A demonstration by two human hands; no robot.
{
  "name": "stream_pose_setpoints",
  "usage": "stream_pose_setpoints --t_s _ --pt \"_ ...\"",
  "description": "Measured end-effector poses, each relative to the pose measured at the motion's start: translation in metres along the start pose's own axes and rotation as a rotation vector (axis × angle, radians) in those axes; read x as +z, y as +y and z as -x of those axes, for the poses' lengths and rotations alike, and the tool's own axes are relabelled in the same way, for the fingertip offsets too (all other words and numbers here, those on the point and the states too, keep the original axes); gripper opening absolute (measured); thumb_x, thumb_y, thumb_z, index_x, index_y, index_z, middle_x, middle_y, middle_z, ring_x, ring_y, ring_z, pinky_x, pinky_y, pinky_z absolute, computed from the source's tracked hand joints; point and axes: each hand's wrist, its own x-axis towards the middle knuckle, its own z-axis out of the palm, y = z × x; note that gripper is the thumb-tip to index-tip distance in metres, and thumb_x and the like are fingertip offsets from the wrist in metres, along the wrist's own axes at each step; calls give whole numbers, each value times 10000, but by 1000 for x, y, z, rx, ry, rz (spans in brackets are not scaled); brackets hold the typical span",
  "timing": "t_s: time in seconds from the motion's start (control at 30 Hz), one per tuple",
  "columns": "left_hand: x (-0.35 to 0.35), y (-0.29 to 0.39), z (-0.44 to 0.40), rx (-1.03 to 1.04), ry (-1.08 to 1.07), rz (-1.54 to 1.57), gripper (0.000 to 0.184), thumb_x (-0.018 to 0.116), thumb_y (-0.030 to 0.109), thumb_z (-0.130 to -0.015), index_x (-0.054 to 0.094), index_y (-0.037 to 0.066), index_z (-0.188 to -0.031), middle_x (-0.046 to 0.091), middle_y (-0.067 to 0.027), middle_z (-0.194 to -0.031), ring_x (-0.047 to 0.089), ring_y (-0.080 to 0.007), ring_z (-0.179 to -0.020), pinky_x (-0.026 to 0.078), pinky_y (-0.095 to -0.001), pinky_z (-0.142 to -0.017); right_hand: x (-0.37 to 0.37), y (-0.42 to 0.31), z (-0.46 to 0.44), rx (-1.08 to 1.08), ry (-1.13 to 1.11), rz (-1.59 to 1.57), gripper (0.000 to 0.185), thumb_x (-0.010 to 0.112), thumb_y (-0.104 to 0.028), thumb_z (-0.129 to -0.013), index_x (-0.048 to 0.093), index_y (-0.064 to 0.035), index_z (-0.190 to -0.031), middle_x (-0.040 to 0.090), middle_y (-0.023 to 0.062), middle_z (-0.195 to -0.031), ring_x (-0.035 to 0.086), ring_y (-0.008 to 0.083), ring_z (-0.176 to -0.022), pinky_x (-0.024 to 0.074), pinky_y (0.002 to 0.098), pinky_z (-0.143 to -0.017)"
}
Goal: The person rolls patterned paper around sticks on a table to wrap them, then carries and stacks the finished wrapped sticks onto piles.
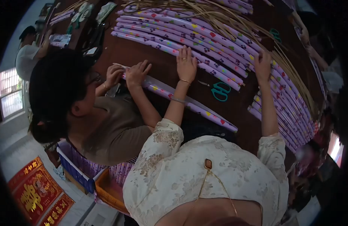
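My left hand (pixel 186 63) lies flat, fingers stretched out, on one of the long purple patterned paper-wrapped rolls (pixel 151 41) at the front of the stack. It wears a ring and a bracelet. My right hand (pixel 262 67) rests over the right part of the rolls, its fingers apart and bent a little over them. Between my arms lie teal-handled scissors (pixel 220 91) and a small metal blade-like tool (pixel 204 83). Another patterned roll (pixel 204 111) runs beneath my left forearm, partly hidden by it.
To my left a co-worker (pixel 110 124) has both hands on a roll's end. Thin brown strips (pixel 215 22) lie across the rolls at the back. More rolls (pixel 287 109) fan out at right. A blue crate (pixel 74 169) and an orange basket (pixel 108 190) stand below left.
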Motion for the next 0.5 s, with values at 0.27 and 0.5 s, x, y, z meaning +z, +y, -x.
stream_pose_setpoints --t_s 0.27,0.5 --pt "8 -6 1 70 46 -47 462 404 266 -864 331 71 -1276 280 -127 -1341 228 -297 -1253 219 -418 -999 -1 10 95 691 -301 -530 261 490 -239 -844 562 -29 -981 588 64 -725 520 103 -581 404 232 -541" --pt "7 -6 -1 95 48 -14 452 428 245 -856 359 35 -1251 307 -145 -1322 259 -311 -1234 228 -406 -999 5 12 89 982 -530 -734 313 528 -305 -822 588 -28 -955 494 3 -696 418 87 -573 344 235 -514"
